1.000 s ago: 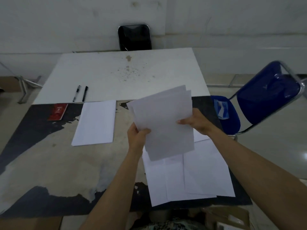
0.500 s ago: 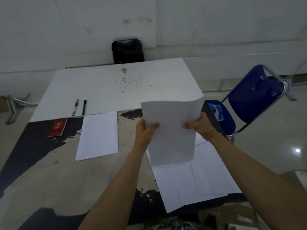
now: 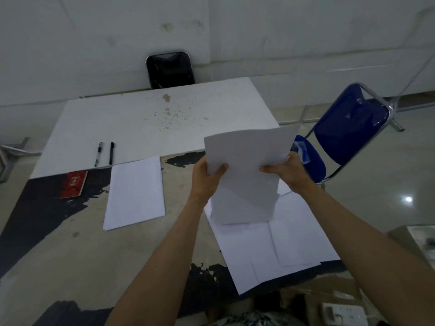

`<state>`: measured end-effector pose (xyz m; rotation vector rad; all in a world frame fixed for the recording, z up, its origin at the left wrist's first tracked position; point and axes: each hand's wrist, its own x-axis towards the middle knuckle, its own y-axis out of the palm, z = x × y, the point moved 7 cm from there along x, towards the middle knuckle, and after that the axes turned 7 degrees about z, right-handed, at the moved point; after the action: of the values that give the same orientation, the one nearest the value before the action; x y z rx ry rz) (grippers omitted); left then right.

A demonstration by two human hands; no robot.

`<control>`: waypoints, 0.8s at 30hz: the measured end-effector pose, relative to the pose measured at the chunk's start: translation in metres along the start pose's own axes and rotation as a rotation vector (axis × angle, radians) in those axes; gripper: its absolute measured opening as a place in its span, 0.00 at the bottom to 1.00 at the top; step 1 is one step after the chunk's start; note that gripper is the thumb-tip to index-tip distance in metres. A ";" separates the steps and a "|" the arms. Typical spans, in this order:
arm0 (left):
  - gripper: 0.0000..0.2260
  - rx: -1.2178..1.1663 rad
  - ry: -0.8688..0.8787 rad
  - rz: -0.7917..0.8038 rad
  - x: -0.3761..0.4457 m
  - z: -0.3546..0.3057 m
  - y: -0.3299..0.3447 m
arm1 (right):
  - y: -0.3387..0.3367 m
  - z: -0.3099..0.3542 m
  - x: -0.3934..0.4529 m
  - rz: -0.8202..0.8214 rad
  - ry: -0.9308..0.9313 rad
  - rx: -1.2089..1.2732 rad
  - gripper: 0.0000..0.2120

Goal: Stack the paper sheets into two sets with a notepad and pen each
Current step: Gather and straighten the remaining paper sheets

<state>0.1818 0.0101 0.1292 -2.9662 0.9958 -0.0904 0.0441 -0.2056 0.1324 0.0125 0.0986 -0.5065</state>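
Since the earlier frame the held bundle of white paper sheets (image 3: 247,175) has been squared up from a fanned, tilted spread into a nearly aligned stack, raised above the table. The left hand (image 3: 207,177) grasps its left edge, thumb laid on the front sheet; the right hand (image 3: 287,172) grasps its right edge, fingers curled behind. Beneath the bundle, loose overlapping white sheets (image 3: 277,250) lie on the worn, dark-patched tabletop (image 3: 58,255) near its right edge. A separate neat stack of white sheets (image 3: 135,192) lies to the left, well apart. Beside it, further left, rests a small red notepad (image 3: 73,184). Two black pens (image 3: 105,153) lie side by side on the adjoining white table (image 3: 153,123). A blue folding chair (image 3: 348,137) stands at right; a black chair (image 3: 170,69) stands against the far wall.
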 end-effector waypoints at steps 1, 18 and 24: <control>0.14 0.005 0.011 -0.003 0.003 -0.004 0.000 | -0.001 0.005 0.002 -0.002 -0.010 0.002 0.21; 0.17 0.029 -0.113 -0.045 0.000 0.031 0.012 | -0.008 -0.028 0.013 0.017 0.043 -0.066 0.22; 0.12 -0.029 -0.126 -0.069 0.007 0.032 0.013 | -0.016 -0.065 0.019 0.150 0.197 -0.124 0.29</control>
<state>0.1818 -0.0049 0.0976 -2.9889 0.8874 0.1103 0.0470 -0.2268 0.0664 -0.0511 0.3197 -0.3474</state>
